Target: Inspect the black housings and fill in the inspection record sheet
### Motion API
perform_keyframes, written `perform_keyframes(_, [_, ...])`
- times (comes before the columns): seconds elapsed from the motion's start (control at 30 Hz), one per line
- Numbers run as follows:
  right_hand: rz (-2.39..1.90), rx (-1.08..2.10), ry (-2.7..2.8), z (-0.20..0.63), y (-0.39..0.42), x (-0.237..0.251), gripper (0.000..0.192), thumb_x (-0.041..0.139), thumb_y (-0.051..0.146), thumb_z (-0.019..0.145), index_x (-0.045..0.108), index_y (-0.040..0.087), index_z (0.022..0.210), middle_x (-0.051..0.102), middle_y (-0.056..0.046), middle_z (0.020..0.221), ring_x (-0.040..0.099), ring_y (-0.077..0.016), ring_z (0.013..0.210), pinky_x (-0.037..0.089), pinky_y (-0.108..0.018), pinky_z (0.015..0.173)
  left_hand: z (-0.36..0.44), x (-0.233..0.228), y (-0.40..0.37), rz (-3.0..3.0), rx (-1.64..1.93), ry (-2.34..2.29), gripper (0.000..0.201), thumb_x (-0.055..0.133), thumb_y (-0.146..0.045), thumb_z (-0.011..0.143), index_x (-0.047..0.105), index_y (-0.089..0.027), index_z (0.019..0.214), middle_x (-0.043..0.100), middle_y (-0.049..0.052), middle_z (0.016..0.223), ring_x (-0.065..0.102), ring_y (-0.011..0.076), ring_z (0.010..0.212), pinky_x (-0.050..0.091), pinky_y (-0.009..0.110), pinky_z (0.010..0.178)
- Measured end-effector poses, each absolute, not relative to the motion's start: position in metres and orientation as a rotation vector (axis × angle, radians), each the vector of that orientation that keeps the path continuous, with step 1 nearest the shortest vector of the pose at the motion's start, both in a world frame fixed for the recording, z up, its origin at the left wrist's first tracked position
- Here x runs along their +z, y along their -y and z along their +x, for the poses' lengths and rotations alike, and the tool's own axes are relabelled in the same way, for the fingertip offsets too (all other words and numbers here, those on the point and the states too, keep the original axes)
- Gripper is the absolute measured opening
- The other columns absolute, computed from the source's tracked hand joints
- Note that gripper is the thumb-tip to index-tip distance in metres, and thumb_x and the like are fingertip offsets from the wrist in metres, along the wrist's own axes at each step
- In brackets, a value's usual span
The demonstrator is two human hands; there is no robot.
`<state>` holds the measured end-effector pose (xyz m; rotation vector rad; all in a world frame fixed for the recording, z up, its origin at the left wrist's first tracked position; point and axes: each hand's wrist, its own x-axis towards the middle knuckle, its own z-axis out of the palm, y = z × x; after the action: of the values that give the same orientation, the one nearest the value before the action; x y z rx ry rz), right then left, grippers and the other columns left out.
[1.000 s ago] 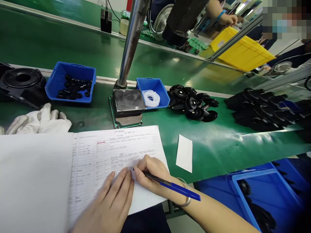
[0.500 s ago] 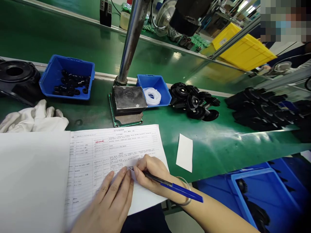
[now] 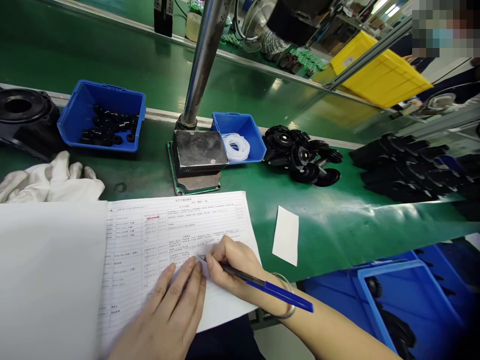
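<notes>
A printed form (image 3: 131, 220) with rows of text and some handwriting lies on the green bench. My left hand (image 3: 172, 305) rests flat on its lower part, fingers stretched out. In my right hand (image 3: 232, 270) is a pen (image 3: 279, 295) with a blue cap on its rear end, its tip touching the sheet just beyond my left fingertips. A bracelet circles my right wrist. On the left, a blank white sheet (image 3: 48, 280) covers part of the form.
Behind the form stands a metal block (image 3: 200, 152) at a post, between a blue bin of black parts (image 3: 101, 147) and a blue bin of white rings (image 3: 258, 145). White gloves (image 3: 56, 182) lie left; a white card (image 3: 285, 236) and black parts (image 3: 300, 155) right.
The view has shifted very slightly. Both hands keep nearly the same place, with the pen tip still at the same part of the form.
</notes>
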<state>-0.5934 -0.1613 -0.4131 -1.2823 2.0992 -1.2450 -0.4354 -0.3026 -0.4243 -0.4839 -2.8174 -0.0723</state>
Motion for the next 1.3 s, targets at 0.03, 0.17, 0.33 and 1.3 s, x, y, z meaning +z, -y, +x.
perform_keyframes(0.03, [-1.289, -1.246, -2.099, -0.5932, 0.1611, -0.4133, 0.022, 0.051, 0.014, 0.089, 0.032, 0.023, 0.082, 0.041, 0.009, 0.062, 0.035, -0.006, 0.049, 0.03, -0.019, 0.047, -0.4354, -0.4244, 0.3028, -0.482, -0.072, 2.817, 0.048, 0.034, -0.021, 0.091, 0.055, -0.004, 0.131, 0.055, 0.018, 0.138, 0.044, 0.0327, 0.134, 0.016, 0.053, 0.121])
perform_keyframes(0.17, [-1.323, -1.218, -2.103, -0.5938, 0.1615, -0.4146, 0.023, 0.052, 0.015, 0.09, 0.033, 0.023, 0.081, 0.044, 0.008, 0.063, 0.039, -0.0062, 0.05, 0.032, -0.019, 0.048, -0.4353, -0.4244, 0.3033, -0.485, -0.068, 2.82, 0.048, 0.033, -0.022, 0.092, 0.055, -0.003, 0.131, 0.055, 0.018, 0.138, 0.044, 0.0331, 0.135, 0.017, 0.053, 0.12])
perform_keyframes(0.33, [-1.325, -1.233, -2.141, -0.5937, 0.1612, -0.412, 0.023, 0.051, 0.016, 0.09, 0.032, 0.023, 0.08, 0.039, 0.009, 0.061, 0.034, -0.006, 0.048, 0.029, -0.019, 0.046, -0.4357, -0.4246, 0.3027, -0.51, -0.076, 2.831, 0.048, 0.033, -0.024, 0.093, 0.055, -0.004, 0.132, 0.054, 0.018, 0.139, 0.043, 0.0334, 0.136, 0.014, 0.053, 0.121])
perform_keyframes(1.3, [-1.266, -1.206, -2.137, -0.5968, 0.1596, -0.4117, 0.022, 0.05, 0.019, 0.09, 0.032, 0.023, 0.078, 0.041, 0.009, 0.06, 0.035, -0.0061, 0.047, 0.031, -0.02, 0.044, -0.4372, -0.4248, 0.3021, -0.491, -0.083, 2.834, 0.049, 0.035, -0.021, 0.091, 0.053, -0.004, 0.133, 0.052, 0.018, 0.141, 0.042, 0.0332, 0.136, 0.014, 0.053, 0.121])
